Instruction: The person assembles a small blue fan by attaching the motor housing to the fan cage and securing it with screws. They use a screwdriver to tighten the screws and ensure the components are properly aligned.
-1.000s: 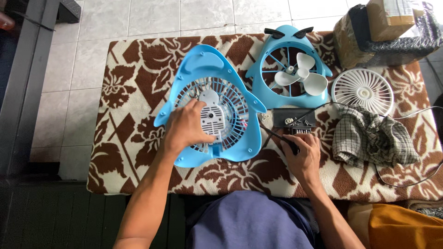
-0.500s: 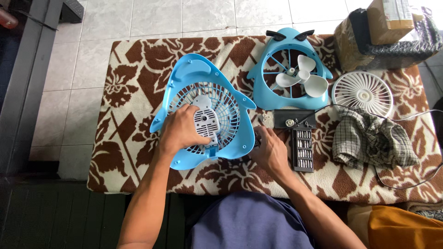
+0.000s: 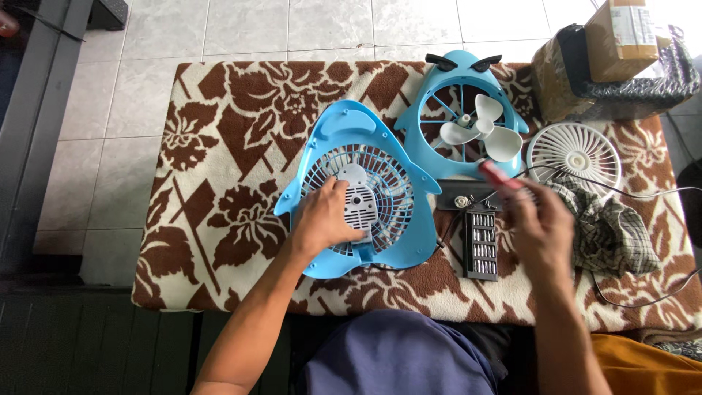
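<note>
Holding a blue fan shell (image 3: 351,139) flat on the worktop (image 3: 219,183), fan apart in pieces.

Left hand (image 3: 325,219) presses open on the shell's grille, at 9 o'clock from the bit case (image 3: 481,245). Right hand (image 3: 537,227) grips a red-handled tool (image 3: 501,175), blurred. Front housing with blades (image 3: 468,117) lies at 1 o'clock, white grille (image 3: 574,153) at 3 o'clock; nothing is rejoined.

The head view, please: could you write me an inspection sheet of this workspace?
Surface: brown-and-cream floral cloth covers the table.
Job's things: blue fan shell; bladed fan housing; white grille; bit case.
Clutter: checked rag; wrapped bundle.
Grips: left hand presses the shell; right hand holds a red-handled tool.
Cables: black cable past the rag.
Surroundings: tiled floor.
</note>
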